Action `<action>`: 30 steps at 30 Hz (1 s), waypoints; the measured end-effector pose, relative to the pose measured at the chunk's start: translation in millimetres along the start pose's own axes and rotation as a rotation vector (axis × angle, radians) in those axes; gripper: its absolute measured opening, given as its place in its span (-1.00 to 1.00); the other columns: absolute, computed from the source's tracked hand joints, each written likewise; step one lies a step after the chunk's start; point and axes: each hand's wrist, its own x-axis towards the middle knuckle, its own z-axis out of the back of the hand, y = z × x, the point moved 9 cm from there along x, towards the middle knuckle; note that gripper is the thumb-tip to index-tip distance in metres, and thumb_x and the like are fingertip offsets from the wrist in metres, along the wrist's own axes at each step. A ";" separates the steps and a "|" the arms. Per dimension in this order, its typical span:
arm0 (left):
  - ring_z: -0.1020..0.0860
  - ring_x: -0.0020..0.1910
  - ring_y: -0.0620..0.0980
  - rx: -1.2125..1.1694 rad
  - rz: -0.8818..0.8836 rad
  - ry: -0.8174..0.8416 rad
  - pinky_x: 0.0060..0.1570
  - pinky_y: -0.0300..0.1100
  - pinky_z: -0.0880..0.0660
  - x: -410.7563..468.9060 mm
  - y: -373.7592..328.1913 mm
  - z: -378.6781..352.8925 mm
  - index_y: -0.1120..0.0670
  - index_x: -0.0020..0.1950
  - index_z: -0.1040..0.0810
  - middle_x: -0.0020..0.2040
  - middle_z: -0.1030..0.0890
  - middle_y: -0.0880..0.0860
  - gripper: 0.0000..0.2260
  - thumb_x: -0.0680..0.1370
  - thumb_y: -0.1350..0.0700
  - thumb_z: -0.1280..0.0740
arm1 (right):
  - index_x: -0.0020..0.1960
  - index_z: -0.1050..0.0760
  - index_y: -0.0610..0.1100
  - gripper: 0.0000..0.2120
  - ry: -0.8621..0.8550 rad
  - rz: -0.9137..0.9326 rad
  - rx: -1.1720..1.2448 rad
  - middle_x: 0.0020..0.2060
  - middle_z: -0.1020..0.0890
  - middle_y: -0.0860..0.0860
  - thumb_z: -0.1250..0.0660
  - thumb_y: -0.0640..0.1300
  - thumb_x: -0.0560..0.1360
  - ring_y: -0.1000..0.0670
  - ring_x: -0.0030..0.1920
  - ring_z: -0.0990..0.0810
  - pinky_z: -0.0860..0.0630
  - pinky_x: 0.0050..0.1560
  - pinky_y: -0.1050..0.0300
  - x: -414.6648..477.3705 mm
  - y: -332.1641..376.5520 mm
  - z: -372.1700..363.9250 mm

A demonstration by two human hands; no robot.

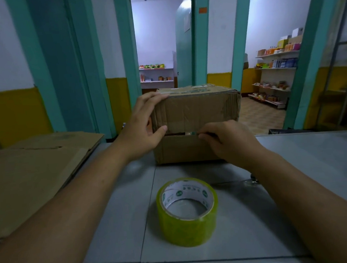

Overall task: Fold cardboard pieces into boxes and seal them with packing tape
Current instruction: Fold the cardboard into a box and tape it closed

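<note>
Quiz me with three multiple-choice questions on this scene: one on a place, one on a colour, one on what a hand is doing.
1. Where is the tape roll? A on the table, nearer the person than the box; B on the box; C in a hand.
2. Its colour? A red; B yellow-green; C black.
3. The right hand is: A flat on the table; B lifting the roll; C pinching at the box's flap seam.
Answers: 1A, it lies before the box; 2B, its band shows it; 3C, fingertips meet at the seam.
</note>
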 end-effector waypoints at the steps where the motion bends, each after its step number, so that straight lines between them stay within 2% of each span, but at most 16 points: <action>1: -0.26 0.53 -0.06 -0.011 0.005 0.018 0.44 -0.04 -0.43 -0.8 -1.1 -2.7 -0.10 0.61 -0.29 0.55 -0.20 -0.07 -0.34 0.58 0.11 -0.50 | 0.22 -0.64 0.03 -0.79 -0.037 -0.002 0.015 0.01 -0.71 0.08 -0.28 -0.01 0.66 0.06 -0.07 -0.61 -0.60 -0.05 0.07 -0.8 -2.1 2.7; 4: -0.22 0.55 0.03 -0.001 0.031 0.081 0.47 0.13 -0.42 -2.9 -0.2 -12.7 -0.17 0.62 -0.23 0.56 -0.15 -0.08 -0.21 0.49 -0.06 -0.57 | 0.19 -0.68 0.00 -0.81 -0.087 -0.022 0.059 0.01 -0.72 0.05 -0.35 -0.04 0.63 0.01 -0.03 -0.64 -0.63 0.00 -0.02 -2.1 -8.4 5.3; 7: -0.24 0.53 0.06 0.007 0.044 0.026 0.43 0.25 -0.45 -1.5 2.8 -11.8 -0.17 0.59 -0.26 0.52 -0.18 -0.07 -0.18 0.43 -0.07 -0.62 | 0.15 -0.70 -0.06 -0.83 -0.139 -0.026 0.113 -0.01 -0.72 0.00 -0.43 -0.10 0.58 -0.01 -0.04 -0.65 -0.64 0.03 -0.05 -4.0 -10.8 8.7; 10: -0.26 0.45 -0.07 -0.005 0.054 -0.026 0.45 0.15 -0.46 -1.7 5.2 -6.6 -0.15 0.53 -0.29 0.45 -0.19 -0.09 -0.18 0.39 -0.05 -0.66 | 0.06 -0.70 -0.14 -0.86 -0.230 0.027 0.166 -0.06 -0.71 -0.04 -0.51 -0.17 0.50 -0.01 -0.07 -0.66 -0.67 0.01 0.00 -6.7 -9.3 19.3; 13: -0.29 0.37 -0.16 -0.017 0.104 -0.093 0.42 -0.05 -0.45 -3.1 11.8 2.8 -0.19 0.45 -0.31 0.37 -0.20 -0.13 -0.21 0.36 -0.04 -0.68 | 0.02 -0.66 -0.17 -0.81 -0.387 0.053 0.179 0.00 -0.62 -0.08 -0.58 -0.19 0.44 -0.02 -0.01 -0.58 -0.59 0.01 0.16 -11.9 -11.8 35.0; 15: -0.32 0.33 -0.16 -0.015 0.129 -0.149 0.38 -0.27 -0.39 -4.4 16.6 8.7 -0.20 0.38 -0.31 0.35 -0.24 -0.08 -0.22 0.33 -0.02 -0.70 | 0.11 -0.61 -0.12 -0.66 -0.505 -0.042 0.120 0.08 -0.53 -0.09 -0.60 -0.09 0.40 -0.06 0.08 -0.51 -0.54 0.05 0.10 -16.0 -23.5 44.8; 17: -0.35 0.30 -0.15 -0.017 0.166 -0.193 0.27 -0.52 -0.31 -6.5 24.2 13.7 -0.18 0.34 -0.31 0.32 -0.27 -0.04 -0.22 0.29 -0.03 -0.72 | 0.28 -0.49 -0.03 -0.39 -0.556 -0.290 0.154 0.18 -0.49 -0.08 -0.63 0.08 0.32 -0.07 0.17 -0.48 -0.53 0.13 -0.01 -21.0 -56.3 44.9; 19: -0.37 0.30 -0.13 -0.027 0.209 -0.214 0.26 -0.55 -0.28 -9.2 32.1 17.4 -0.17 0.34 -0.33 0.32 -0.28 -0.02 -0.20 0.26 -0.05 -0.73 | 0.44 -0.33 0.00 -0.06 -0.415 -0.591 0.413 0.30 -0.49 -0.04 -0.62 0.33 0.21 -0.06 0.26 -0.51 -0.54 0.22 -0.09 -25.3 -91.3 21.6; 21: -0.37 0.35 -0.10 -0.031 0.251 -0.206 0.39 -0.35 -0.31 -10.7 37.7 20.0 -0.17 0.42 -0.36 0.35 -0.27 0.00 -0.14 0.24 -0.09 -0.73 | 0.52 -0.30 -0.05 0.15 -0.155 -0.761 0.751 0.36 -0.52 -0.06 -0.57 0.46 0.10 -0.10 0.30 -0.54 -0.54 0.30 -0.19 -28.9 -99.0 -14.3; 22: -0.36 0.37 -0.08 -0.032 0.274 -0.189 0.43 -0.25 -0.30 -11.3 40.0 20.6 -0.19 0.48 -0.35 0.37 -0.25 0.00 -0.10 0.24 -0.10 -0.73 | 0.51 -0.34 -0.07 0.11 -0.041 -0.778 0.878 0.36 -0.54 -0.08 -0.57 0.43 0.12 -0.11 0.28 -0.57 -0.54 0.30 -0.21 -28.8 -92.0 -27.6; 23: -0.34 0.38 -0.07 -0.031 0.300 -0.169 0.45 -0.19 -0.28 -11.7 42.2 20.9 -0.21 0.52 -0.33 0.37 -0.23 -0.01 -0.06 0.24 -0.10 -0.73 | 0.48 -0.39 -0.08 -0.02 -0.009 -0.757 0.973 0.34 -0.57 -0.09 -0.58 0.32 0.20 -0.10 0.24 -0.61 -0.57 0.28 -0.18 -26.4 -84.6 -32.9; 25: -0.34 0.37 -0.05 -0.024 0.355 -0.112 0.45 -0.14 -0.28 -12.0 47.3 17.6 -0.24 0.54 -0.30 0.37 -0.22 -0.01 -0.03 0.24 -0.11 -0.72 | 0.48 -0.40 -0.03 -0.24 -0.157 -0.662 1.064 0.28 -0.60 -0.06 -0.59 0.03 0.36 -0.05 0.20 -0.63 -0.62 0.19 -0.09 -19.6 -76.3 -20.4; 26: -0.35 0.36 -0.04 -0.017 0.388 -0.069 0.44 -0.11 -0.32 -12.7 47.9 12.4 -0.23 0.54 -0.27 0.38 -0.24 -0.01 -0.02 0.23 -0.13 -0.72 | 0.50 -0.38 0.01 -0.28 -0.267 -0.615 1.072 0.27 -0.60 -0.01 -0.59 -0.06 0.40 -0.01 0.21 -0.62 -0.64 0.16 -0.05 -18.1 -75.8 -9.2; 28: -0.40 0.37 -0.04 -0.039 0.447 0.035 0.40 -0.08 -0.39 -17.2 48.7 -6.6 -0.15 0.53 -0.21 0.42 -0.33 -0.04 0.02 0.22 -0.19 -0.72 | 0.52 -0.35 0.07 -0.29 -0.410 -0.509 1.059 0.30 -0.57 0.09 -0.56 -0.10 0.45 0.07 0.26 -0.59 -0.63 0.14 0.04 -15.5 -71.2 11.2; 30: -0.40 0.41 -0.08 -0.130 0.496 0.122 0.38 -0.16 -0.37 -22.6 45.1 -31.2 -0.02 0.54 -0.19 0.45 -0.38 -0.08 0.01 0.27 -0.16 -0.70 | 0.55 -0.31 0.05 -0.27 -0.387 -0.388 0.936 0.39 -0.51 0.12 -0.54 -0.08 0.47 0.11 0.34 -0.52 -0.56 0.17 0.17 -11.1 -58.4 17.4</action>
